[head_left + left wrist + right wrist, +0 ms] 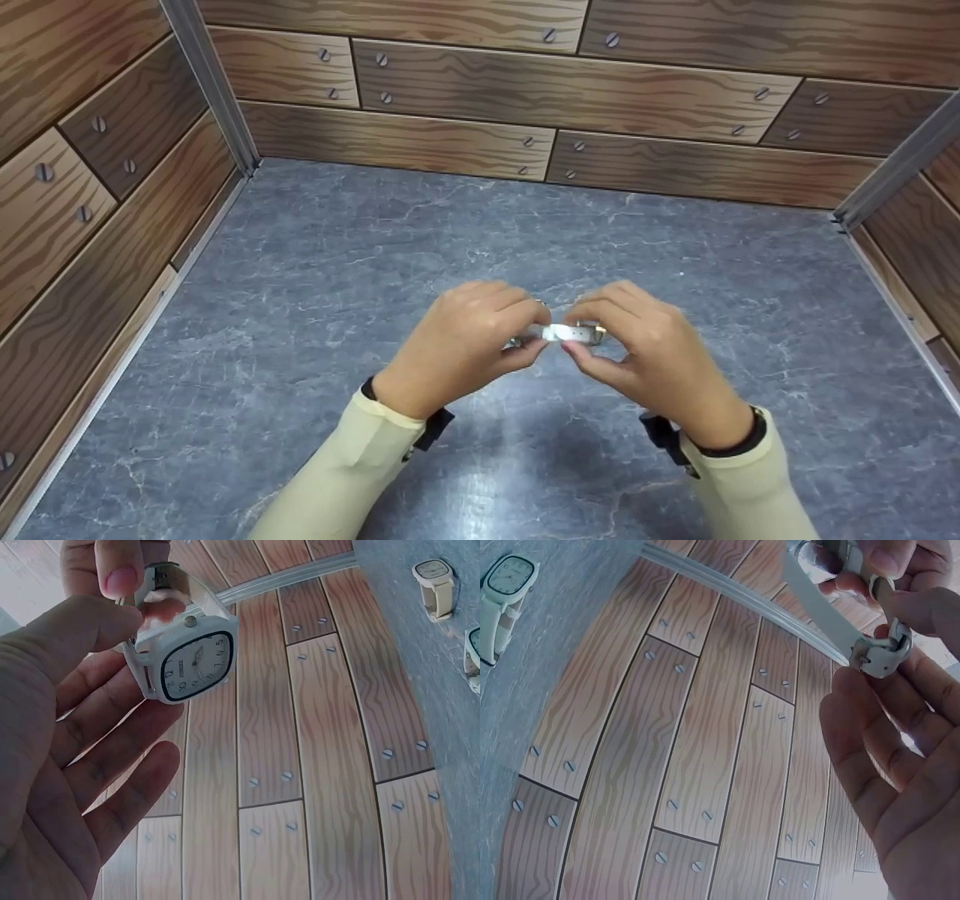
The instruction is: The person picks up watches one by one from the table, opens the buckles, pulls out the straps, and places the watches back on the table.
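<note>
A white wristwatch (199, 666) with a squarish rounded case hangs between both hands, its strap (574, 333) bent in a loop. In the left wrist view, the dial and the crown face the camera. My left hand (480, 337) pinches the watch close to its case with thumb and finger, the other fingers loosely spread. With thumb and fingertips, my right hand (645, 345) pinches the strap near the metal buckle (883, 656). The two hands' fingertips almost meet. In the head view, the fingers hide most of the watch.
Another white watch (435, 586) stands on the grey marbled surface (360, 247), with part of one more watch (472, 652) at the frame's edge. The right wrist view also shows a white watch (510, 592). Wood-patterned walls (450, 82) enclose the back and sides.
</note>
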Available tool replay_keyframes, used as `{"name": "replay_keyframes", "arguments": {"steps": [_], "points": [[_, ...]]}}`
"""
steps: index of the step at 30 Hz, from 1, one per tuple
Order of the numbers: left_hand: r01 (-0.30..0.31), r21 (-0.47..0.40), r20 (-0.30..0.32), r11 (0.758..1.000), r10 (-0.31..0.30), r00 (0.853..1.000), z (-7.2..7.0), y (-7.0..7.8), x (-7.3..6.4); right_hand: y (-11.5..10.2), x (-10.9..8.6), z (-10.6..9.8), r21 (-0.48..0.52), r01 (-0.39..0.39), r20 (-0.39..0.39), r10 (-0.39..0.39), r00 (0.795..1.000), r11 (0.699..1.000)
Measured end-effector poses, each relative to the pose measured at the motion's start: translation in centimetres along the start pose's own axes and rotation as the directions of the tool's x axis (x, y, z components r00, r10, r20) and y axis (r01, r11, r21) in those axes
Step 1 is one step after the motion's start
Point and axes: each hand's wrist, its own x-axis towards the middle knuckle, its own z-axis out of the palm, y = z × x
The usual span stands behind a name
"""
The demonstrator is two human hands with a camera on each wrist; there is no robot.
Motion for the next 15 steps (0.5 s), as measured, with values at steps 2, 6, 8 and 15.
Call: {"name": "replay_keyframes", "arguments": {"steps": [2, 6, 8, 15], "points": [[-0.007, 0.011, 0.005, 1.000, 0.006, 1.000, 0.09, 0.07, 0.02, -0.11, -0.01, 0.05, 0.004, -0.019, 0.018, 0.019, 1.000, 1.000], [-0.015, 0.019, 0.013, 1.000, 0.015, 1.000, 0.22, 0.26, 0.07, -0.19, 0.01, 0.18, -0.021, 0.014, 0.023, -0.014, 1.000, 1.000], [-0.016, 0.019, 0.016, 1.000, 0.016, 1.000, 0.26, 0.33, 0.09, -0.17, 0.03, 0.27, -0.036, 0.043, 0.015, -0.042, 0.999, 0.998], [-0.007, 0.007, 0.019, 1.000, 0.007, 1.000, 0.28, 0.26, 0.09, -0.06, 0.05, 0.38, -0.047, 0.067, 0.004, -0.067, 0.998, 0.997]]}}
